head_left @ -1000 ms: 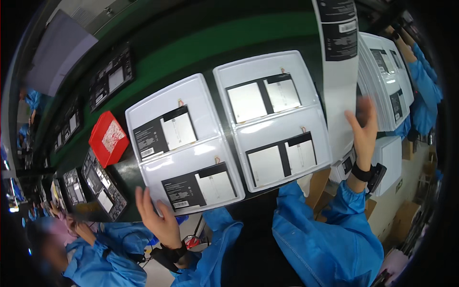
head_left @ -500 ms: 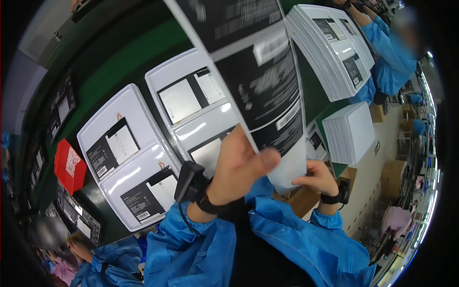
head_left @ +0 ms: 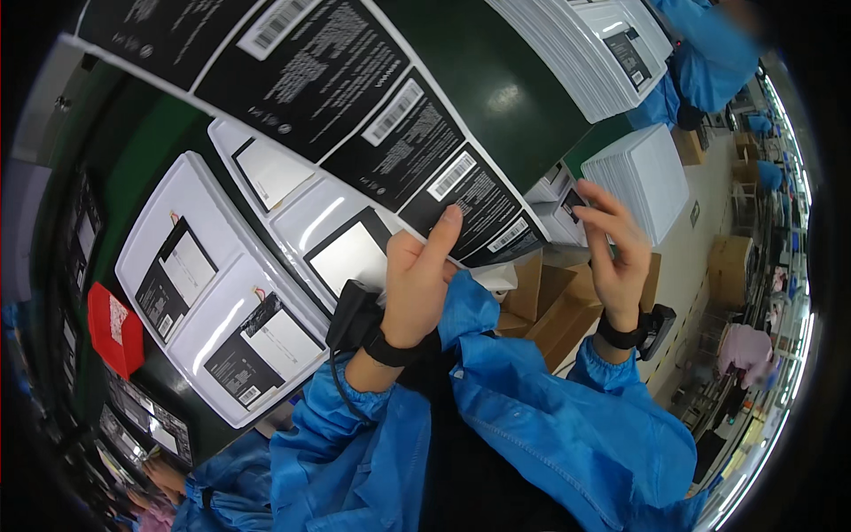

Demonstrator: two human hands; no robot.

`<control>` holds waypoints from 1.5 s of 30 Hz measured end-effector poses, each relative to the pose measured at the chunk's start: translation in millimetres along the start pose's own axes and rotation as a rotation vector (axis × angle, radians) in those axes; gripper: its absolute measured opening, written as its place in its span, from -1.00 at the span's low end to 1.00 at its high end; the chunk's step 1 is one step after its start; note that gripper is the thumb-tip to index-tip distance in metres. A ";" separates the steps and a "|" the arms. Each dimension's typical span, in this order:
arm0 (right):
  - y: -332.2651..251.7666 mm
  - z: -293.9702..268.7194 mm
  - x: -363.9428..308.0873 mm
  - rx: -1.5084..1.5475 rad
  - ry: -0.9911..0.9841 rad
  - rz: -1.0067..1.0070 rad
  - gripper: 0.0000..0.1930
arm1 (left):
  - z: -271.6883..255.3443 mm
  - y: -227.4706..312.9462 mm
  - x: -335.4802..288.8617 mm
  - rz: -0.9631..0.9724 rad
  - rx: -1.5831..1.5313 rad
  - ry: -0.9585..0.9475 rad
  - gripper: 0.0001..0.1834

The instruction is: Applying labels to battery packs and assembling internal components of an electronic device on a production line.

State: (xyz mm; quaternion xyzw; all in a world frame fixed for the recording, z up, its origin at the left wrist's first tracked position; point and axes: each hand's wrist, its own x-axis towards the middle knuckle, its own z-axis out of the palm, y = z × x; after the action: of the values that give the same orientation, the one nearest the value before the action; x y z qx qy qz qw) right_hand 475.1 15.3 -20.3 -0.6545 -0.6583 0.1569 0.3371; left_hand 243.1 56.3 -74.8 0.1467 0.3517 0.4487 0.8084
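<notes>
A long strip of black labels with white barcode patches runs from the upper left down to my chest. My left hand grips its near edge, the thumb lying on the printed face. Off the strip's lower right end, my right hand is raised with its fingers apart and slightly curled, nothing visible in it. Beyond my left wrist lies a white plastic tray carrying flat black-and-silver packs. A second white tray with similar packs is partly covered by the strip.
A tall stack of white trays stands at the far right, a lower stack nearer. Open cardboard boxes sit below my right hand. A red container is at the left. Co-workers in blue sleeves are at lower left and upper right.
The label strip has swung to the left and now lies flatter, printed face up. My right hand has let go of its lower end and risen, fingers spreading. My left hand still holds the strip.
</notes>
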 end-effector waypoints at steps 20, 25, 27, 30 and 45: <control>-26.4 23.4 25.1 0.186 -0.215 -0.298 -0.79 | -0.3 12.6 -7.2 -0.120 -0.235 -0.168 -0.60; -33.1 21.1 32.3 0.101 -0.268 -0.303 -0.81 | -5.3 11.1 -7.3 -0.075 -0.084 -0.164 -0.58; -34.3 19.2 35.5 0.098 -0.313 -0.304 -0.82 | -3.8 11.5 -8.1 -0.059 -0.065 -0.145 -0.59; -34.5 16.8 39.0 0.084 -0.409 -0.273 -0.83 | -4.2 11.7 -7.7 -0.072 -0.057 -0.134 -0.61; -71.3 35.6 18.9 1.078 0.280 -0.039 -0.81 | -35.4 40.9 -48.6 -0.053 0.901 -0.382 -0.35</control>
State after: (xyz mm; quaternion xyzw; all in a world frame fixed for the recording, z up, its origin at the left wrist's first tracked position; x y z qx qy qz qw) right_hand 399.7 35.3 4.6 -0.3918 -0.4458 0.3766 0.7113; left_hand 175.9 36.0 -56.1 0.5526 0.3600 0.1964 0.7256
